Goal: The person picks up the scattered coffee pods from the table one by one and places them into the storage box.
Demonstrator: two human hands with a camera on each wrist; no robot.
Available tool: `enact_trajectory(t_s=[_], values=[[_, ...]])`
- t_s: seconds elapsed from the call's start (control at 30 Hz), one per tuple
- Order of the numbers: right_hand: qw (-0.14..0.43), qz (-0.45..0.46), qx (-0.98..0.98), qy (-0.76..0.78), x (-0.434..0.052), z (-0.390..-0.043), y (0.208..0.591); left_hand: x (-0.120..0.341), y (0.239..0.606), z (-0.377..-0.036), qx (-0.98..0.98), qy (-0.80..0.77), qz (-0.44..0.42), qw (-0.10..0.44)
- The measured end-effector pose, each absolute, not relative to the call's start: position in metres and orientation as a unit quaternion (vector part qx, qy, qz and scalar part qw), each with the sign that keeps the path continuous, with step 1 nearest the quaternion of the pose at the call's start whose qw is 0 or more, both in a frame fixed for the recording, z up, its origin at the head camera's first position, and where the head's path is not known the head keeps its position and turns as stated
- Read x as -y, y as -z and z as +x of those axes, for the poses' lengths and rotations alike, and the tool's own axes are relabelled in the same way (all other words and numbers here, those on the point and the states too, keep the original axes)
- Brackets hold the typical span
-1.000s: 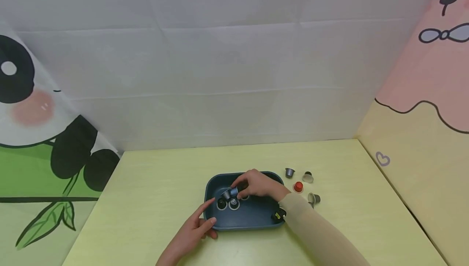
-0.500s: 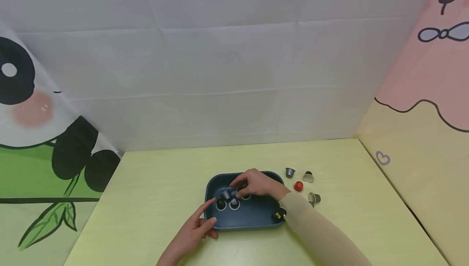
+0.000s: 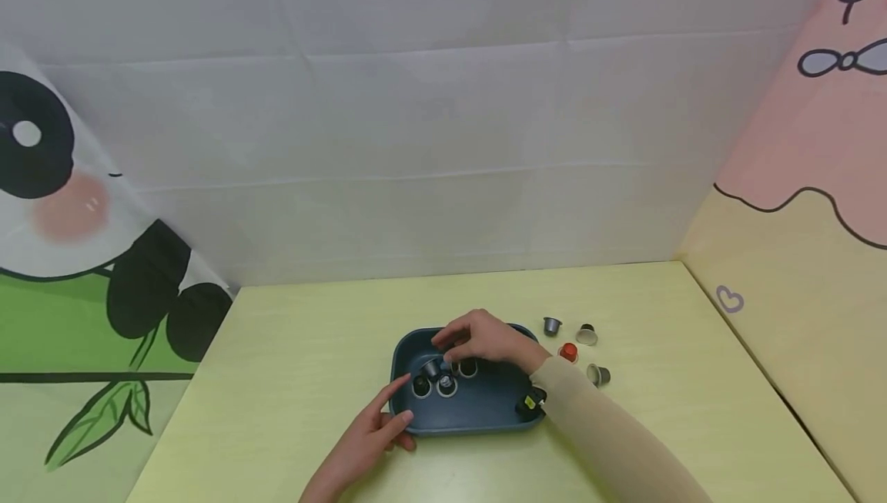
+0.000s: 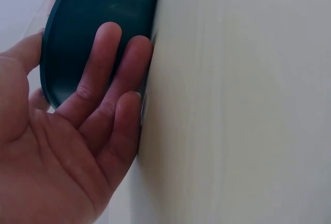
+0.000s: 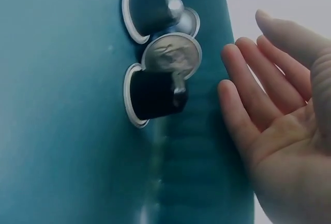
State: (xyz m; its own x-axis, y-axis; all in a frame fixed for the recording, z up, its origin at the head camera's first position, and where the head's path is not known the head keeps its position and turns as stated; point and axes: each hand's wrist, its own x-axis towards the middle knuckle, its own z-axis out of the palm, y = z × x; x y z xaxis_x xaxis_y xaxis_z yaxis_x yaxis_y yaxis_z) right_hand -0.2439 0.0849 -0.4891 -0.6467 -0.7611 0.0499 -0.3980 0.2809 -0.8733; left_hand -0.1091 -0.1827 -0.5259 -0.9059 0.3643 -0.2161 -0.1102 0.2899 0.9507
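Your right hand (image 3: 487,337) has risen slightly off the capsules (image 3: 421,387) clustered inside the tray (image 3: 478,414), thumb and fingers apart, so the one it held seems released. Your left hand (image 3: 370,435), fingers spread, touches the tray's left end. Four loose capsules (image 3: 568,352) lie rightward.

Room type is unclear; it is a screened work spot: yellow tbl. (image 3: 312,341) at bottom ctr., creased white sheet (image 3: 430,118) at top, green cartoon panel (image 3: 48,322) at L, pink cartoon panel (image 3: 811,133) at R.
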Motion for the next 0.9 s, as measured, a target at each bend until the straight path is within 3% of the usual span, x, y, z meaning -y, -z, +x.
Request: enact_trajectory(t_s=[0.9], values=[[0.119, -0.344, -0.769, 0.525, -0.109, -0.234, 0.431, 0.184, 0.521, -0.107, -0.772, -0.597, 0.084, 0.201]])
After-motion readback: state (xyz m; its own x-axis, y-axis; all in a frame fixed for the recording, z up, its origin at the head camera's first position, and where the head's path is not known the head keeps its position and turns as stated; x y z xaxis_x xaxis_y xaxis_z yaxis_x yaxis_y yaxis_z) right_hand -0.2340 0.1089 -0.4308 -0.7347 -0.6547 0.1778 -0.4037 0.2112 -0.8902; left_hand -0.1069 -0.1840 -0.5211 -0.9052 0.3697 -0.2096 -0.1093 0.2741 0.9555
